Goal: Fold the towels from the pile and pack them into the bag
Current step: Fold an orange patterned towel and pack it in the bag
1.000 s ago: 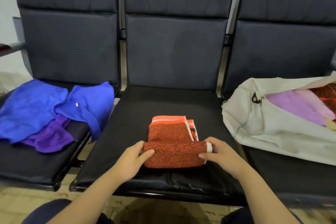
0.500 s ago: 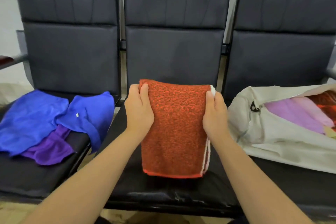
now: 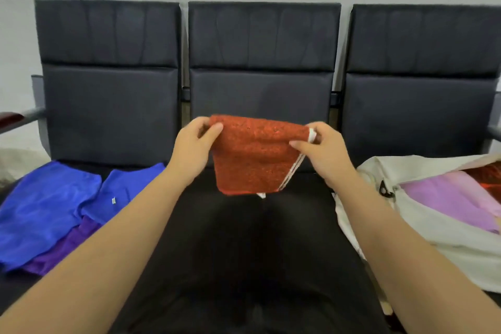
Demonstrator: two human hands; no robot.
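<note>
A folded orange towel (image 3: pixel 252 157) with white stripes on its right edge hangs in the air above the middle seat. My left hand (image 3: pixel 193 148) pinches its upper left corner and my right hand (image 3: pixel 324 150) pinches its upper right corner. On the left seat lies the pile: blue towels (image 3: pixel 51 206) over a purple towel (image 3: pixel 67 248). A cream bag (image 3: pixel 423 228) lies open on the right seat with a lilac towel (image 3: pixel 450 198) and an orange one (image 3: pixel 488 179) inside.
Three dark padded seats stand in a row against a grey wall; the middle seat (image 3: pixel 252 252) is under the held towel. A wooden armrest (image 3: pixel 10 118) juts out at the far left.
Both hands lifted the orange towel off the middle seat and raised it higher and farther away from me. The view has tilted upward.
</note>
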